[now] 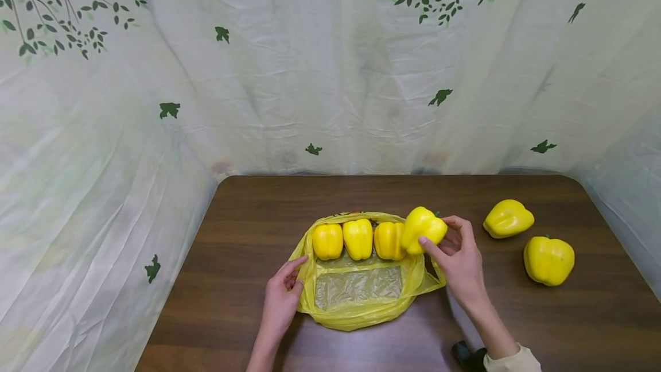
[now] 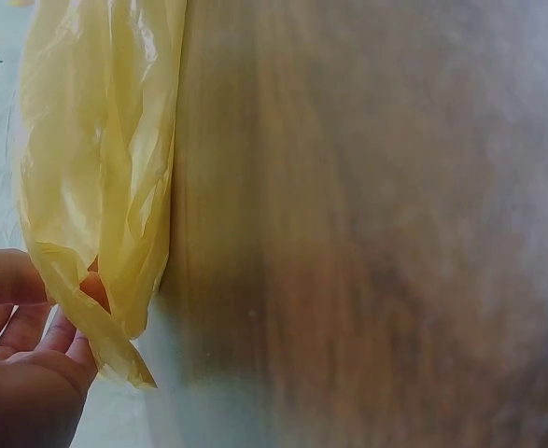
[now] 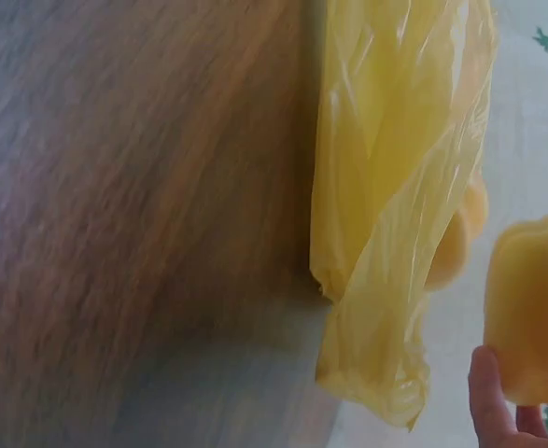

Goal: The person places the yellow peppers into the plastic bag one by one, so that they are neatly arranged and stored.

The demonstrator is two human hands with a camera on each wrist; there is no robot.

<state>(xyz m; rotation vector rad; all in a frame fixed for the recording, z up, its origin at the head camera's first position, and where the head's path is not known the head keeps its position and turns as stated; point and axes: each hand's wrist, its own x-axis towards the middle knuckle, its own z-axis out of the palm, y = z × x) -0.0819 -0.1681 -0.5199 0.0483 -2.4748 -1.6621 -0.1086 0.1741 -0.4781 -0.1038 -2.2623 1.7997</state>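
Note:
A yellow plastic bag lies on the table with its mouth spread wide. Three yellow bell peppers stand in a row along its far side. My left hand holds the bag's left edge; in the left wrist view, the fingertips are partly hidden behind the thin plastic. Between thumb and fingers, my right hand grips another yellow bell pepper above the bag's right rim. That held bell pepper also shows in the right wrist view, raised beside the bag.
Two more yellow bell peppers, one lying on its side and one upright, are on the brown wooden table to the right. A leaf-patterned curtain hangs behind. Near the right forearm is a black object.

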